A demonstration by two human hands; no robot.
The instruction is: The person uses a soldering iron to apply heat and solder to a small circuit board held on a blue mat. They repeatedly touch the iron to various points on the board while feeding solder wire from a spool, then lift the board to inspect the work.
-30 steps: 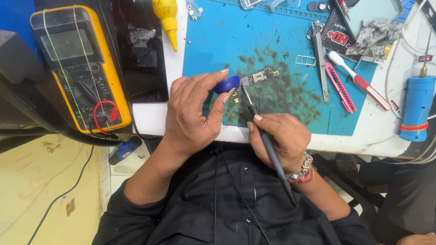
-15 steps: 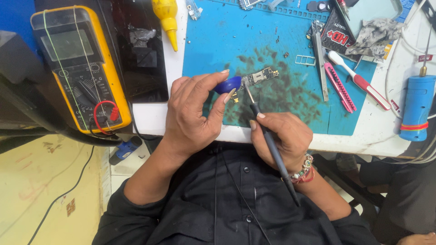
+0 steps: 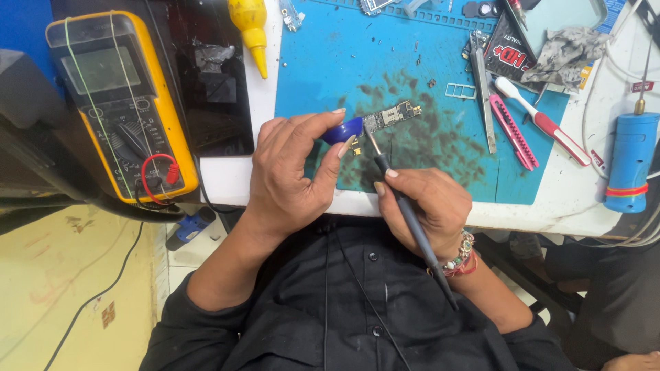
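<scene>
Blue work mat (image 3: 330, 62), stained dark near its front edge, lying on a white bench seen from above. Left hand (image 3: 289, 172) — fingers closed in a pinch on a small blue piece (image 3: 344, 129) at the end of a narrow circuit board (image 3: 390, 115), which lies on the mat just beyond the fingertips. Right hand (image 3: 423, 206) — wrapped narrowly around a thin dark-handled tool (image 3: 405, 213), its metal tip touching the board's near edge. Further right on the mat: grey tweezers (image 3: 481, 96), a pink cutter (image 3: 514, 134) and a red-and-white toothbrush (image 3: 543, 124), side by side. A blue cylinder (image 3: 629, 161) stands at the bench's right edge. To the left, off the mat, a yellow meter (image 3: 117, 103) beside a dark slab, with a yellow nozzle bottle (image 3: 251, 27) between it and the mat; its contents cannot be seen.
</scene>
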